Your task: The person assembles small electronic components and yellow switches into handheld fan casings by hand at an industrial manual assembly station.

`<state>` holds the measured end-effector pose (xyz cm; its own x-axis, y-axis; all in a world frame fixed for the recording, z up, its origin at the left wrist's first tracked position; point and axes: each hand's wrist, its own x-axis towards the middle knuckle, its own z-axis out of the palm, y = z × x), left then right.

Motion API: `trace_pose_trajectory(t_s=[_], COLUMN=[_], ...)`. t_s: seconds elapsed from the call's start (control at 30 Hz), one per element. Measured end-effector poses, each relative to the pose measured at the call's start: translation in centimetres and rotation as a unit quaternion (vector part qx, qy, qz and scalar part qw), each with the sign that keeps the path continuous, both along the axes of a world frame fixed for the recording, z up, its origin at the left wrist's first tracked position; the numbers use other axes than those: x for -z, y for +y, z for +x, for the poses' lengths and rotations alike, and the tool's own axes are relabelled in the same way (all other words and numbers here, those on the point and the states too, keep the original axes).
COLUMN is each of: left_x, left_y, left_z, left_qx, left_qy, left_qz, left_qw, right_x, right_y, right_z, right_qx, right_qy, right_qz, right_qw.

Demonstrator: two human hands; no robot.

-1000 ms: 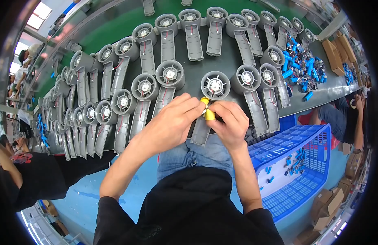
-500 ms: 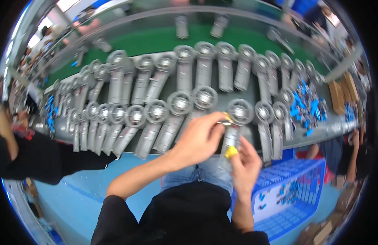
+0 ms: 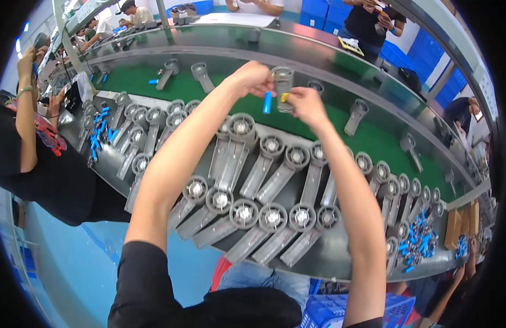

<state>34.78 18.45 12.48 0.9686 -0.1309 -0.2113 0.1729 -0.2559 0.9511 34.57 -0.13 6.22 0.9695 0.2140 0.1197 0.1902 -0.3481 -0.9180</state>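
Observation:
Over the green conveyor belt (image 3: 234, 90), both of my arms reach forward to one grey handheld fan housing (image 3: 284, 79), held upright. My right hand (image 3: 307, 105) pinches its lower part, and a yellow covering (image 3: 284, 97) shows at the fingertip. My left hand (image 3: 254, 78) is closed at the left side of the housing's round end. A blue cylindrical battery (image 3: 267, 103) hangs just below the left fingers; whether they grip it or it hangs by a wire, I cannot tell. Beneath my arms, several grey fan housings (image 3: 243, 213) lie in rows on the metal table.
Piles of blue batteries with wires (image 3: 419, 240) lie at the right and left (image 3: 100, 134) of the table. More housings (image 3: 357, 116) rest on the belt. A blue basket (image 3: 357, 311) stands below the table. A co-worker (image 3: 39, 153) is close on my left; others are across the belt.
Both hands have moved from the table's near edge forward over the belt, with a fan housing now raised between them. The view has swung, showing more of the far side.

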Motion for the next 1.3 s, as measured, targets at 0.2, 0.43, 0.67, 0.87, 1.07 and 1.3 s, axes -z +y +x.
trace_pose_trajectory(t_s=[0.2,0.43,0.67,0.87,1.07,1.3], left_x=[4.0,8.4,9.5,2.8,-5.5,-5.6], left_y=[9.3,23.5,25.5,25.2,9.0,-9.8], left_z=[7.4,13.7,14.1,10.9,-7.5,-28.4], left_qx=[0.004,-0.232,-0.166,-0.139,-0.086,0.135], left_qy=[-0.076,-0.121,-0.245,-0.379,-0.396,-0.475], left_qz=[0.345,0.609,0.574,0.409,0.312,0.279], left_qw=[0.935,0.749,0.764,0.819,0.859,0.824], right_x=[4.8,1.0,-7.9,-10.7,-8.0,-0.8], right_y=[4.9,2.9,-12.1,-26.4,-38.2,-42.9], right_z=[4.6,2.6,-8.5,-19.6,-31.9,-34.5], right_qx=[0.006,-0.043,-0.031,0.214,0.387,0.463], right_qy=[0.068,-0.028,0.019,0.076,0.067,0.045], right_qz=[-0.117,-0.256,-0.270,-0.215,-0.317,-0.403], right_qw=[0.991,0.965,0.962,0.950,0.863,0.789])
